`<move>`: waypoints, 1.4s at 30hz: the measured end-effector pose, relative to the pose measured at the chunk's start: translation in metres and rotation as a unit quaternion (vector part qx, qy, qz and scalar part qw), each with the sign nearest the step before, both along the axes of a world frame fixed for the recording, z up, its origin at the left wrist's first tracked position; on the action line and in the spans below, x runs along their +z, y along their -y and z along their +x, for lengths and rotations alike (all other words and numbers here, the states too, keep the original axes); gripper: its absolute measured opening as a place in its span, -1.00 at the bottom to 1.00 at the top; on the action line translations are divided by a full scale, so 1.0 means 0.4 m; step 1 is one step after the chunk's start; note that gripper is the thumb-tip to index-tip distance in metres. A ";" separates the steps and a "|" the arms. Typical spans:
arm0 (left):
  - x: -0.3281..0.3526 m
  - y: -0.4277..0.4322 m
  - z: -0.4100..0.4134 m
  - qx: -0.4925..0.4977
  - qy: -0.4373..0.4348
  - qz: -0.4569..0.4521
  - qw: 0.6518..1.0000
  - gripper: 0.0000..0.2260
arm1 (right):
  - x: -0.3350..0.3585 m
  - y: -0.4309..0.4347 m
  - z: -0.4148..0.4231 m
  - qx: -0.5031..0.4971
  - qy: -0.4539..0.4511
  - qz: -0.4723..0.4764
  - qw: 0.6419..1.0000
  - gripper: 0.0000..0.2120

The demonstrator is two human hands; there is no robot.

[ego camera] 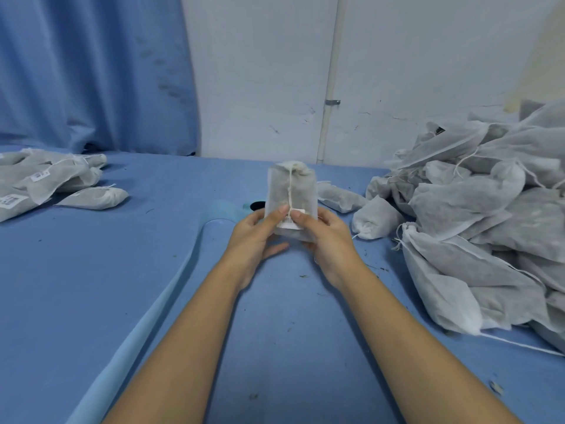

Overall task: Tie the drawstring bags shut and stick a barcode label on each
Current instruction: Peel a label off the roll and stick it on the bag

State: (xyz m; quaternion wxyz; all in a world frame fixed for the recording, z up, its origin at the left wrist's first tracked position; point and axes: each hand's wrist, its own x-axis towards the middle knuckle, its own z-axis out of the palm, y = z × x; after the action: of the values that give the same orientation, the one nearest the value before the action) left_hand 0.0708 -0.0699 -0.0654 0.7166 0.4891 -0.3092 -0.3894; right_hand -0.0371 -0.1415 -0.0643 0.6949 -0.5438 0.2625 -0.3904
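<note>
— What are the hands doing?

— Both are clamped on one drawstring bag (290,191). The left hand (258,237) holds its lower left corner and the right hand (325,237) its lower right corner. Each has its thumb on the front face and fingers curled behind.

— And the thumbs?

— Their tips nearly meet, pressing on a white barcode label (290,224) low on the bag's front.

— Which way does the bag point?

— It is held above the middle of the blue table (91,286), long axis upright. The gathered mouth is at the top, away from the person, and the bottom sits in the hands. The drawstring (289,188) drops from the puckered top straight down the centre to the label.

— What lies around it?

— On the right, a large pile of bags (489,224) with loose strings trailing. Far left, a smaller heap of labelled bags (46,185). A pale blue strip (153,301) crosses the table, with a small black object (257,205) just behind the left hand; I cannot tell what it is. A blue curtain (91,71) and a white wall (412,56) stand behind.
</note>
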 end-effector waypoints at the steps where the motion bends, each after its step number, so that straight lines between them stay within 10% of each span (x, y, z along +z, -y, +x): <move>1: -0.005 0.000 -0.002 0.004 0.019 0.019 1.000 -0.80 | 0.001 0.002 -0.001 -0.007 0.004 0.003 1.000 -0.72; 16: -0.015 0.002 0.004 -0.017 -0.063 -0.028 0.998 -0.89 | -0.007 0.000 0.008 -0.007 0.080 0.036 0.996 -0.86; 25: -0.003 -0.012 -0.004 -0.020 0.089 0.081 0.993 -0.88 | -0.007 -0.014 0.011 -0.093 -0.006 -0.035 0.995 -0.81; 29: 0.023 -0.008 0.001 0.037 -0.114 -0.030 0.992 -0.97 | -0.006 -0.004 0.012 -0.096 -0.031 0.013 0.995 -0.78; 33: 0.044 -0.011 0.037 0.038 -0.273 -0.230 0.933 -0.23 | -0.011 0.003 0.010 -0.105 -0.055 0.033 0.992 -0.83; 36: 0.035 -0.012 0.020 0.013 -0.163 -0.169 0.972 -0.25 | -0.016 0.003 0.009 -0.118 -0.086 -0.011 0.989 -0.81; 42: 0.031 0.006 -0.043 -0.036 -0.024 -0.058 0.997 -0.60 | -0.040 0.024 -0.017 -0.247 -0.375 -0.344 0.825 -0.71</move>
State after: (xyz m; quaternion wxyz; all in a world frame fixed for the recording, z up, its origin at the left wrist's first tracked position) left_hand 0.0534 -0.0723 -0.0530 0.7367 0.4259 -0.3312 -0.4077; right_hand -0.0439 -0.1510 -0.0803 0.1913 -0.7690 0.4775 -0.3795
